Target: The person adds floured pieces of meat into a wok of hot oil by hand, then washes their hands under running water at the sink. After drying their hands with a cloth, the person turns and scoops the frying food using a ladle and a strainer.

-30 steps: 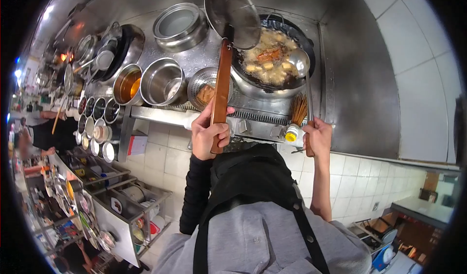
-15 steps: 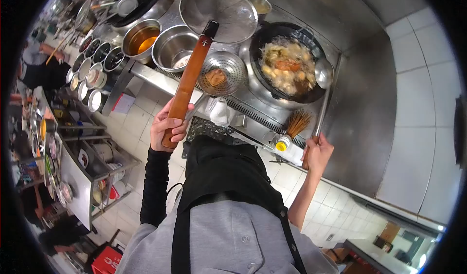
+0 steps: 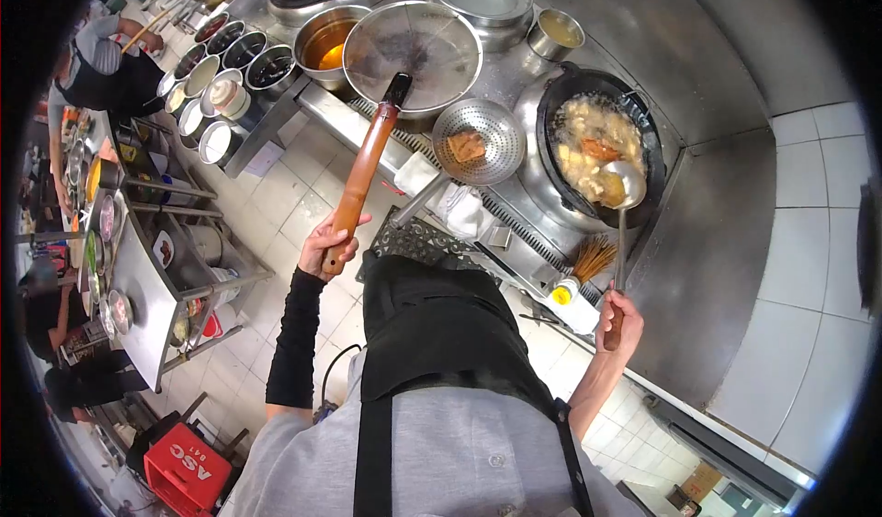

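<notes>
My left hand [image 3: 333, 244] is closed round the wooden handle of a wide mesh strainer [image 3: 413, 49], held out over the pots at the counter's edge. In my right hand [image 3: 622, 326] is the wooden-ended handle of a metal ladle [image 3: 623, 185]. The ladle's bowl dips into the near right part of a black wok [image 3: 653, 154], where pale chunks and a reddish-brown piece of food [image 3: 588, 136] sit in bubbling liquid. Left of the wok, a perforated skimmer [image 3: 503, 140] holds a brown piece [image 3: 466, 146].
A bamboo brush [image 3: 595, 258], a yellow-capped bottle [image 3: 563, 291] and a white cloth [image 3: 461, 209] lie along the stove's front edge. A pot of amber liquid [image 3: 329, 44] and several sauce containers stand left. A red crate [image 3: 188, 466] is on the floor; another person [image 3: 115, 72] stands far left.
The ladle's bowl has moved from the wok's right rim down into the food. My left hand still holds the strainer over the pots. The whole view has shifted and turned slightly.
</notes>
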